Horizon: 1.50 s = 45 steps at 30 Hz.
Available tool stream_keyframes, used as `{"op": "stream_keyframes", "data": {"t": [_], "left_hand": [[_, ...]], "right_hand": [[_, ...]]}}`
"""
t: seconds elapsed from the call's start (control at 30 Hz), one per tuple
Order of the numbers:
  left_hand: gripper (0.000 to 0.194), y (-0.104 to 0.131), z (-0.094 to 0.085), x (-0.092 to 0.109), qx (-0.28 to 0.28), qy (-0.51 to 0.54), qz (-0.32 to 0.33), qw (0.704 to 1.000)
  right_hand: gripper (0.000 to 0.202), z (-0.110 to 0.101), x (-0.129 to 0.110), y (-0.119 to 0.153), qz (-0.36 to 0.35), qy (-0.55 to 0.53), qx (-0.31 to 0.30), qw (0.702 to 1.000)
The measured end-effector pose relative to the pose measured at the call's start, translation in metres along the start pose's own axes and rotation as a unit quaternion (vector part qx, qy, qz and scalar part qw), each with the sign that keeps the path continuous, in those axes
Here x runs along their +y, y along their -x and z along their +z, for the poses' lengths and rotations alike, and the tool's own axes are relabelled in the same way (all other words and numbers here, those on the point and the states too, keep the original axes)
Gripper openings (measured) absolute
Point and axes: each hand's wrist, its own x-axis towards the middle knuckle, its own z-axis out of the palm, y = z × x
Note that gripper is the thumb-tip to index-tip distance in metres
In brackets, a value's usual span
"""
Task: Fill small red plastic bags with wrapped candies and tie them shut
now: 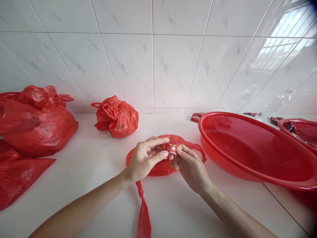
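A small red wrapped candy [170, 148] is held up between both hands. My left hand [148, 157] pinches its left end between thumb and fingers. The thumb and fingers of my right hand [189, 163] grip the right end of the wrapper. Right beneath the hands, a red plastic bag [163, 170] lies spread on the white counter [99, 198], partly covered by them. One twisted strip of red plastic [144, 215] runs from it toward the front edge.
Red plastic bags [42, 122] pile up at the left, and a knotted red bag [119, 117] sits near the tiled wall. A large red basket [247, 148] stands at right, with small red packets [195, 117] behind it and another basket [307, 125] beyond.
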Motion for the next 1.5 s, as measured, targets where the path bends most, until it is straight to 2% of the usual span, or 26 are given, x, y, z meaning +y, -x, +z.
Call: {"op": "stream_keyframes", "data": {"t": [0.3, 0.6, 0.93, 1.3, 1.5], "left_hand": [[0.033, 0.0019, 0.0004, 0.0026, -0.01, 0.005, 0.018, 1.0], [0.032, 0.0039, -0.0001, 0.0016, -0.023, -0.026, 0.064, 0.997], [0.031, 0.0047, -0.0001, 0.0021, -0.029, -0.028, 0.072, 0.997], [0.032, 0.0026, -0.001, 0.0042, -0.026, 0.018, 0.016, 0.999], [0.032, 0.0021, -0.0026, 0.0078, -0.02, -0.017, -0.001, 1.0]], "right_hand": [[0.022, -0.0001, 0.0004, 0.0008, -0.002, -0.002, 0.001, 1.0], [0.022, -0.0004, 0.0008, 0.0012, -0.006, 0.005, 0.003, 1.0], [0.022, -0.0013, 0.0012, 0.0017, -0.015, 0.011, -0.003, 1.0], [0.024, 0.0007, -0.0007, 0.0025, -0.015, 0.026, 0.005, 1.0], [0.025, 0.0002, -0.0008, 0.0029, -0.031, 0.033, 0.006, 0.999]]}}
